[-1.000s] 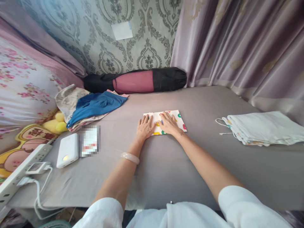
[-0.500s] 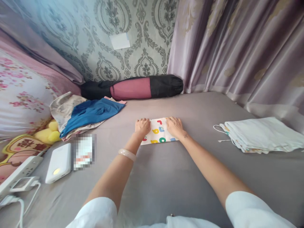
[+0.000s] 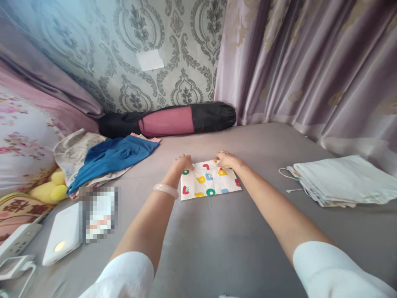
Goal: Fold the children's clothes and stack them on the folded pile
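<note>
A folded white cloth [image 3: 203, 182] printed with red, yellow, green and blue letter shapes lies flat on the grey bed sheet [image 3: 198, 240] in front of me. At its far left corner is my left hand [image 3: 184, 162], fingers curled onto the fabric. My right hand [image 3: 226, 159] grips the far edge toward the right, its thumb and fingers closed on the cloth. The undersides of both hands are partly hidden. A pale bangle [image 3: 166, 190] circles my left wrist.
To the right lies a stack of folded white fabric [image 3: 344, 178] with white cords. Clothes with a blue piece [image 3: 114, 157] on top are heaped at left, near a white power bank [image 3: 63, 234] and power strip [image 3: 20, 240]. A black-and-maroon roll [image 3: 167, 121] rests against the wall.
Both hands have shifted from the cloth's sides to its far edge, leaving more of the print showing. The right hand's fingers have curled in. The view has moved slightly.
</note>
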`<state>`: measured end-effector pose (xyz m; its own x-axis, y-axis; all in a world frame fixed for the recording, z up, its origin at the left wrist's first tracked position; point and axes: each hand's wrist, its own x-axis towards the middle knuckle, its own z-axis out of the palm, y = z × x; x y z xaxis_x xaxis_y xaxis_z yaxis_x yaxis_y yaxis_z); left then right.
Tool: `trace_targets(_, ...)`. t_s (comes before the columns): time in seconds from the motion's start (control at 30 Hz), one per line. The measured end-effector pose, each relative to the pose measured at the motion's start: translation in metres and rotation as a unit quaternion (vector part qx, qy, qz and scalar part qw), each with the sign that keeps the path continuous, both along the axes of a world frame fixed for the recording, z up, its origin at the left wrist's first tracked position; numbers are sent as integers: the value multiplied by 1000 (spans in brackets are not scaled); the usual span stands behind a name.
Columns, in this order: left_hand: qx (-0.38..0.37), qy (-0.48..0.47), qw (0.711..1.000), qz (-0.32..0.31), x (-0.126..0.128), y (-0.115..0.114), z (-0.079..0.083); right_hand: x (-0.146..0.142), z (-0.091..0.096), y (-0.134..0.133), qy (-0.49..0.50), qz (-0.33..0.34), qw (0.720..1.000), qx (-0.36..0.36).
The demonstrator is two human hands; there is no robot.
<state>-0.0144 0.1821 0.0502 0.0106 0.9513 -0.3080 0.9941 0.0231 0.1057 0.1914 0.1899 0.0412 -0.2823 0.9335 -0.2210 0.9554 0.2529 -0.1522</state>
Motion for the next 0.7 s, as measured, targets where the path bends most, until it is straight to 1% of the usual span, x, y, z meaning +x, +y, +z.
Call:
trace_targets(0.17,-12,-40,999,-2,-3,2,-3,-3,4,1,-2,-9,1000,-10)
trace_targets(0.33,5,-51,999,7,2,-4,-9,-3,3,-6,-1,-12,1000,2)
trace_targets(0.53,42,-75,996,27,3,-21,-12,-3,-2,-28,2,34,997,66)
trace_targets(0.63,68,-97,993,28,0,-33,-7,-1,1,-36,-4,54,992,112)
trace_targets(0.7,86,-115,989,24,-3,-39,-1,2,7,-38,-7,63,989,136)
